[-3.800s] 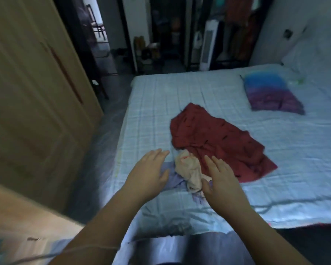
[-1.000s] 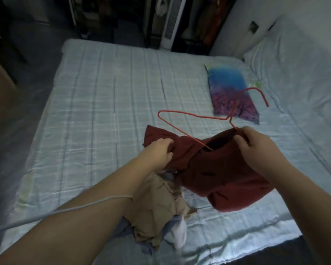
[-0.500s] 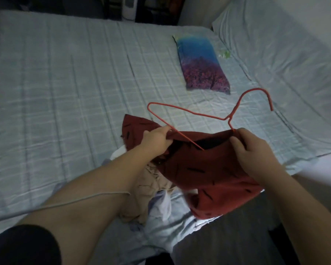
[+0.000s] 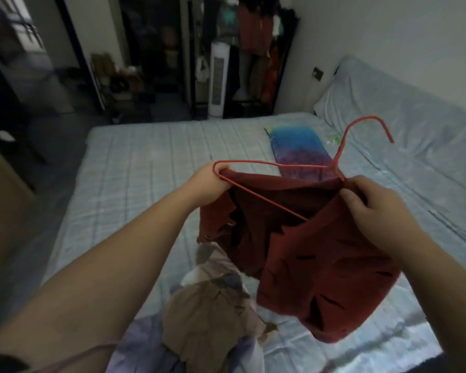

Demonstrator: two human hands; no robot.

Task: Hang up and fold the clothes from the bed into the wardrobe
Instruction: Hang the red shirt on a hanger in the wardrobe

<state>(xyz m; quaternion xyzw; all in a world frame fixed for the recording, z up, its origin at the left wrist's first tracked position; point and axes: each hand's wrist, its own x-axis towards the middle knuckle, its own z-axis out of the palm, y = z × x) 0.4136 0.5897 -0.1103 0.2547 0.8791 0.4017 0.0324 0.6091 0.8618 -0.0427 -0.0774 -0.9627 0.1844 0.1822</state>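
Note:
A dark red garment (image 4: 315,267) hangs in the air over the bed (image 4: 135,168), partly threaded on a red wire hanger (image 4: 336,160). My left hand (image 4: 207,187) grips the garment's left shoulder together with the hanger's left end. My right hand (image 4: 379,214) pinches the garment's collar edge just below the hanger's neck. The hook sticks up to the right. Beneath, a tan garment (image 4: 213,313) lies crumpled on pale lilac and white clothes (image 4: 143,345) at the bed's near edge.
A folded blue and purple cloth (image 4: 299,141) lies further up the bed, with a pillow (image 4: 382,103) along the right wall. Behind the bed stand a white tower fan (image 4: 218,79) and an open rack of hanging clothes (image 4: 256,30). A wooden door panel (image 4: 0,200) is at the left.
Since the first frame I picked the red garment off the bed and put a hanger in it. In the last second both hands lifted it higher, and my left hand reached the hanger's end.

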